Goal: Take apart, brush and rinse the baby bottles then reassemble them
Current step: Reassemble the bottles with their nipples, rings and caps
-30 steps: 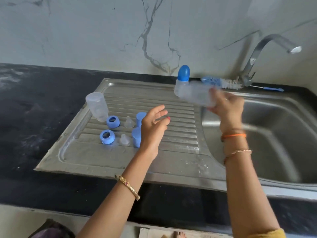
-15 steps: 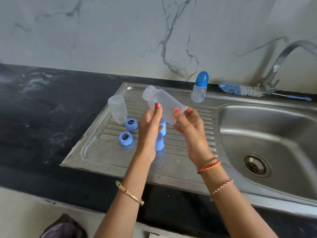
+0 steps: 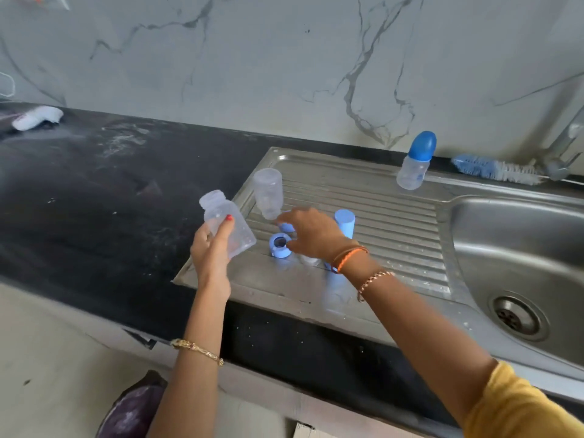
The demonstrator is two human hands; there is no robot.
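My left hand (image 3: 210, 251) grips an open clear bottle body (image 3: 227, 226), tilted, over the left edge of the steel drainboard (image 3: 395, 216). My right hand (image 3: 311, 232) reaches low over the loose parts, fingers spread above a blue screw ring (image 3: 280, 245) and half hiding a second ring (image 3: 287, 227); I see nothing held in it. A second clear bottle body (image 3: 268, 192) stands mouth down just behind. One blue cap (image 3: 345, 222) stands behind my right wrist, and a clear teat (image 3: 311, 260) shows below it. A capped small bottle (image 3: 414, 162) stands at the drainboard's back.
A blue and white bottle brush (image 3: 496, 169) lies along the back rim beside the tap (image 3: 562, 153). The sink basin (image 3: 521, 248) with its drain (image 3: 518, 317) is at the right. Black counter (image 3: 94, 200) stretches left, with a white object (image 3: 36, 116) at its far end.
The clear bottle body passed from both hands to my left hand alone and moved left. My right hand let go and dropped to the blue rings. The view swung left.
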